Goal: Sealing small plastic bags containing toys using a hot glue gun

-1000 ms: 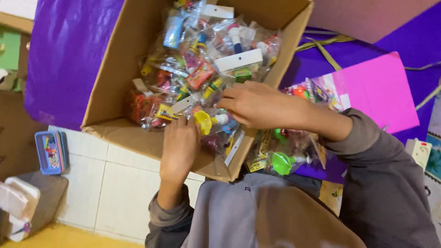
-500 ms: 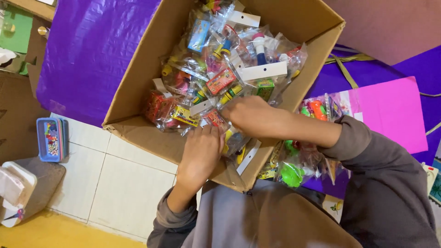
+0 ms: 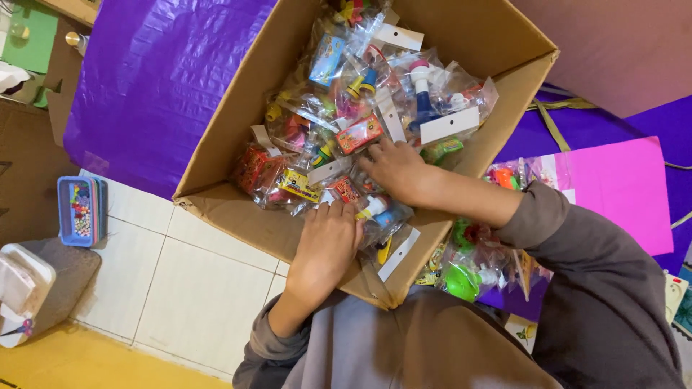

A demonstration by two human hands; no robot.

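Note:
An open cardboard box (image 3: pixel 238 122) is filled with several small toys in clear plastic packets (image 3: pixel 360 108) with white card headers. My left hand (image 3: pixel 324 248) lies at the box's near edge, its fingers curled down over a packet there. My right hand (image 3: pixel 396 171) reaches in from the right, fingers spread and pressing on the packets in the middle of the pile, next to an orange toy packet (image 3: pixel 358 134). Both arms wear grey sleeves.
More toy packets (image 3: pixel 468 274) lie outside the box at the right, beside a pink sheet (image 3: pixel 620 187) on purple covering (image 3: pixel 151 79). A blue case (image 3: pixel 81 211) and a white container (image 3: pixel 21 288) sit on the white tiled floor at the left.
My right hand has slid from the near edge toward the middle of the pile. My left hand has stayed at the near edge. The view has shifted so the box sits further right.

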